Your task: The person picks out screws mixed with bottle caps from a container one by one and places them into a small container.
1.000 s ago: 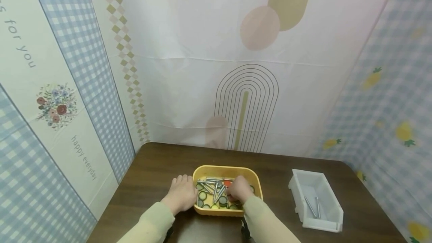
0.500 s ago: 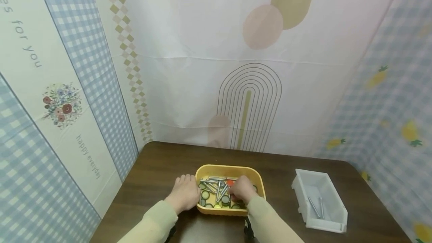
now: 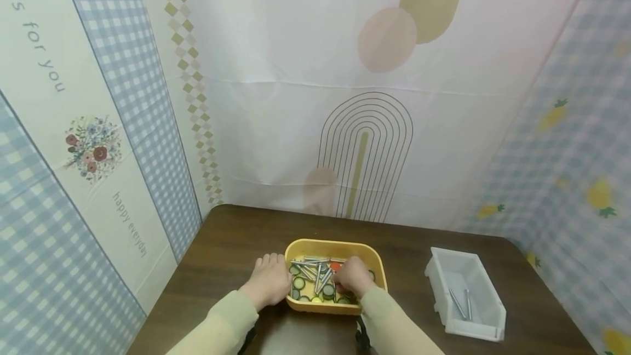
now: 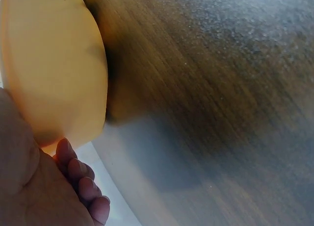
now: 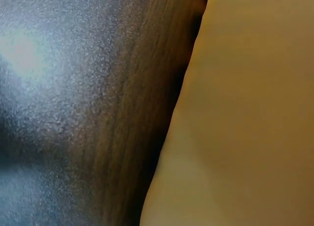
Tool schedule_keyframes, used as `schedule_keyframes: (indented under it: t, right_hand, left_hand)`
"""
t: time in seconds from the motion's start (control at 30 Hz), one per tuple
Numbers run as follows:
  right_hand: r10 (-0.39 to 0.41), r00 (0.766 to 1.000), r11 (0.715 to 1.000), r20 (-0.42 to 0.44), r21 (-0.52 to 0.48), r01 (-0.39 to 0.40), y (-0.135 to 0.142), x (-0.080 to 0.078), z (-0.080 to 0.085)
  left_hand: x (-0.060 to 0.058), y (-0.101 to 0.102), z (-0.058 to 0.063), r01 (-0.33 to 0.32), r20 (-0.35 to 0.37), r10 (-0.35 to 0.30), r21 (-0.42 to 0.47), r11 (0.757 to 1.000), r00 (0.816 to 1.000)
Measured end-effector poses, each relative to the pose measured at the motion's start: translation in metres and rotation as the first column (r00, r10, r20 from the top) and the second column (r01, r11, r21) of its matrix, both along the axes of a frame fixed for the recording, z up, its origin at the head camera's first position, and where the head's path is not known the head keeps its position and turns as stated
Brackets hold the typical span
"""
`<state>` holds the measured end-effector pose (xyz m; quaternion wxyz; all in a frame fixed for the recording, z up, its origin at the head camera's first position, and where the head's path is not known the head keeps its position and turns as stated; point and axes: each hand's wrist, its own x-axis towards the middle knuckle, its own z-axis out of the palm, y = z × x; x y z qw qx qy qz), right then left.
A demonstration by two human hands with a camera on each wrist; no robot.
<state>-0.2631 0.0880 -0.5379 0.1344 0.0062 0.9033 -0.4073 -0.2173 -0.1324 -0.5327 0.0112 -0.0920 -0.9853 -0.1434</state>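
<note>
In the head view, a yellow plastic box [image 3: 322, 309] holds several long silver bolts [image 3: 319, 280] mixed with round greenish-grey pieces like bottle caps [image 3: 298, 283]. Near the far side lies a red disc [image 3: 336, 267]. My left hand [image 3: 268, 282] holds the box's left wall, thumb by the rim; its fingers [image 4: 78, 169] curl outside, by the lower corner in the left wrist view. Inside the box on the right, my right hand [image 3: 354, 276] reaches down with bent fingers among the bolts. Those fingertips are hidden, so I cannot tell what they grasp.
A white open-front bin [image 3: 465, 292] stands to the right on the brown wooden table [image 3: 256, 232]. Two bolts [image 3: 462, 305] lie in it. Patterned cloth [image 3: 276, 125] hangs behind the table and at both sides. The right wrist view shows the yellow box's wall [image 5: 245, 113] up close.
The whole head view has shifted slightly, moving the scene to the right in the picture. Both hands keep nearly the same place at the yellow box.
</note>
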Motion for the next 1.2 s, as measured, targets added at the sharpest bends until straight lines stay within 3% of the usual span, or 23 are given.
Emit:
schedule_keyframes:
  t: [0.33, 0.53, 0.9, 1.07, 1.2]
  right_hand:
    - [-0.006, 1.000, 0.998, -0.003, 0.056, 0.006, -0.003, -0.003, -0.004]
    - [-0.020, 1.000, 1.000, 0.017, -0.023, 0.020, 0.004, -0.003, 0.000]
    - [0.054, 0.998, 0.987, 0.008, -0.150, -0.052, 0.024, 0.003, 0.038]
    - [0.016, 0.999, 0.972, 0.039, -0.234, -0.006, 0.042, 0.006, 0.052]
    - [-0.016, 0.999, 0.970, 0.031, -0.242, 0.023, 0.064, 0.008, 0.058]
  left_hand:
    - [-0.004, -0.001, -0.004, -0.011, 0.029, 0.010, 0.015, 1.000, 1.000]
    - [-0.006, 0.002, -0.004, -0.008, 0.044, 0.008, 0.021, 1.000, 0.999]
    - [-0.005, -0.002, -0.002, 0.007, 0.050, -0.008, 0.009, 1.000, 0.999]
    - [-0.003, -0.004, 0.000, 0.003, 0.069, -0.003, 0.010, 1.000, 0.998]
    - [-0.001, -0.004, 0.002, 0.015, 0.061, -0.016, 0.018, 1.000, 0.998]
